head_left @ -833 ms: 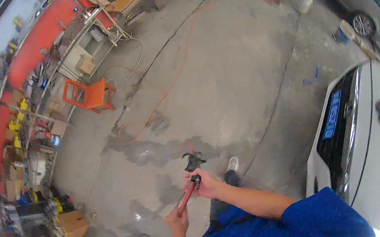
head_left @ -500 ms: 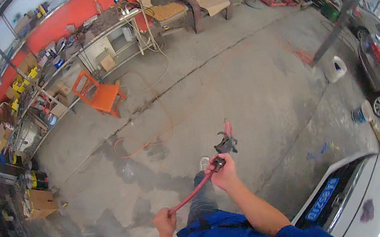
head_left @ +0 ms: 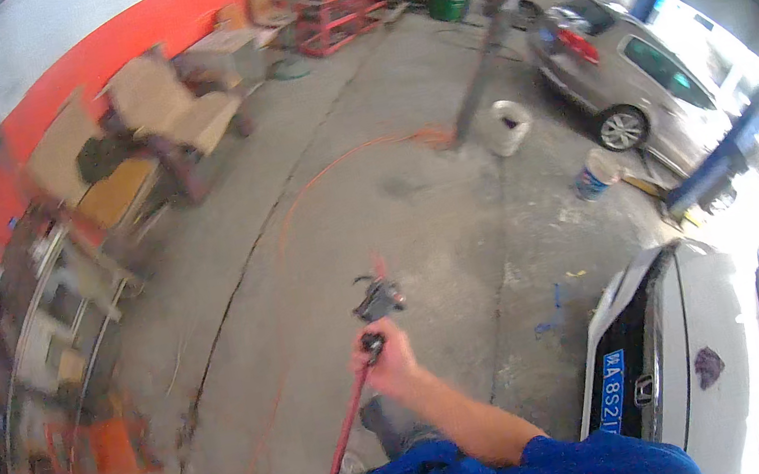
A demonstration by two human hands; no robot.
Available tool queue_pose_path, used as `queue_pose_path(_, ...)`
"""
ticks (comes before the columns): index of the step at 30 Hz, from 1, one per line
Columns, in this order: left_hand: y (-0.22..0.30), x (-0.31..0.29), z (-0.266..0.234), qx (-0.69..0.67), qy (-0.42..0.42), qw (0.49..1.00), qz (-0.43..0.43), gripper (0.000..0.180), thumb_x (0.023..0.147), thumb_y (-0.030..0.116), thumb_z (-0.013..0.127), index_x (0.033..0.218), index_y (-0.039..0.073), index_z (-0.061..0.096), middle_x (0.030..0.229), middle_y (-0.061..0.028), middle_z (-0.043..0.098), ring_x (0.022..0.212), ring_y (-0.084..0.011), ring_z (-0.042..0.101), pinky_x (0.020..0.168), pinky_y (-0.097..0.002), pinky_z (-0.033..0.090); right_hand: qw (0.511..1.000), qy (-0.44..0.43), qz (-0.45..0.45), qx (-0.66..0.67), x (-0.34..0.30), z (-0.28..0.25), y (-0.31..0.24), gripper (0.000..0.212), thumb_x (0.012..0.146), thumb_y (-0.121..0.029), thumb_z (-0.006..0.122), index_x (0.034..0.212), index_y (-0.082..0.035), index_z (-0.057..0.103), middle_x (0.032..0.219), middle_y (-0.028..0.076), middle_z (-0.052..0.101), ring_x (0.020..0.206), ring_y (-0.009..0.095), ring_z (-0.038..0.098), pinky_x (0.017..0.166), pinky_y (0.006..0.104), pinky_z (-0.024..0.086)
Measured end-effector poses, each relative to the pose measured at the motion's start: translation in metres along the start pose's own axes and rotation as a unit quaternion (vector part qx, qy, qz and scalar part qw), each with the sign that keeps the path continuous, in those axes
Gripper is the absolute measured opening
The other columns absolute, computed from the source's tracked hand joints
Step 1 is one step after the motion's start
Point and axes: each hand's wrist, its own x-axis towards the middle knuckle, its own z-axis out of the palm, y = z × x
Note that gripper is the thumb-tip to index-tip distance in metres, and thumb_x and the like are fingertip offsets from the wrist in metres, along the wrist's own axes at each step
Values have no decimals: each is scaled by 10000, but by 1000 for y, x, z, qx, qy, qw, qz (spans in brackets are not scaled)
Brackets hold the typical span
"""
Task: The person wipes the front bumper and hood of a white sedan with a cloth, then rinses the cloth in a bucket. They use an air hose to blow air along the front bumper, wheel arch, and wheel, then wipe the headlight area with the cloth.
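My right hand [head_left: 391,362] is closed round the dark knob-like middle of a long tool, held out in front of me over the floor. Just beyond my fingers sits the tool's black clawed head [head_left: 378,298], with a blurred red tip past it. From the hand, a thin red hose or rod [head_left: 341,452] slants down to the lower edge, beside my blue shirt. I cannot make out the tool's exact kind. My left hand is out of view.
To the right stands a white car [head_left: 726,359], with a grey car [head_left: 617,83] farther back. A pillar [head_left: 504,22], white bucket [head_left: 505,129] and paint pail [head_left: 598,173] stand ahead. Armchairs [head_left: 164,107], a workbench [head_left: 40,297] and an orange chair [head_left: 112,449] line the left. An orange hose [head_left: 327,167] crosses the floor.
My view has swung to the right, bringing the cars closer to the middle. My left hand, earlier on the red hose or rod, has gone out of view. My right hand keeps its grip.
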Motion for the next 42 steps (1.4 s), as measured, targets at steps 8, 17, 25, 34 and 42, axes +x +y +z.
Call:
queue_pose_path(8,424,294,-97,-48,4,962,267,262,958,243,611,1088,23,667,1082,-189,680,976,-339,665,798,-458,535,997,29,72,17,181,-17,-115,191,861,-239,608,747,-92,567,664,61,538,619,235,524,636,399,445)
queue_pose_path(17,915,397,-205,-156,-71,834,525,281,976,244,596,1140,22,647,1130,-177,669,1013,-313,654,834,-445,532,994,-20,47,99,288,-17,-328,196,861,-239,605,772,-72,554,678,70,536,645,254,540,716,432,498)
queue_pose_path(25,1238,384,-180,-160,-219,732,625,300,992,245,583,1186,22,629,1174,-166,660,1046,-290,645,866,-432,530,946,149,-99,269,313,12,-472,260,743,-247,652,598,-153,458,577,47,436,616,279,491,628,466,449)
queue_pose_path(34,1503,271,-75,-116,-442,581,674,323,1009,246,568,1238,21,609,1222,-153,650,1082,-264,634,902,-418,527,825,-54,-400,396,370,-51,-649,252,858,-247,579,744,-28,625,733,127,650,712,300,650,825,437,573)
queue_pose_path(42,1621,194,13,-99,-546,528,643,345,1025,247,555,1284,21,591,1266,-142,641,1115,-242,625,934,-406,524,638,98,-547,533,301,-112,-706,194,824,-261,599,736,-93,560,610,46,532,531,187,523,504,336,475)
